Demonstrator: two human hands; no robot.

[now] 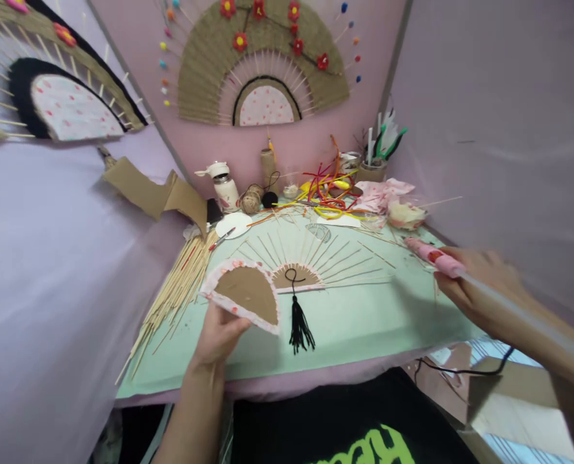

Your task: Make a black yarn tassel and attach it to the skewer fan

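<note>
My left hand (219, 332) is closed on a half-round cardboard piece (248, 293), its edge wrapped in white fabric with pink spots and its bare brown side facing me. At the right, my right hand (480, 280) is wrapped round a pink hot glue gun (435, 256). A long clear glue stick (524, 316) runs back from it along the forearm. Between the hands lies a fan frame (287, 277) of thin sticks spreading from a cardboard half-round with spotted edging. Over it rests a black tassel (300, 325) with a looped cord.
Long bamboo sticks (175, 290) are heaped at the table's left. Along the back stand a white bottle (225, 187), a ball of twine (251, 200), coloured pipe cleaners (333, 190) and a pot of tools (371, 169). A finished fan (262, 64) hangs on the wall.
</note>
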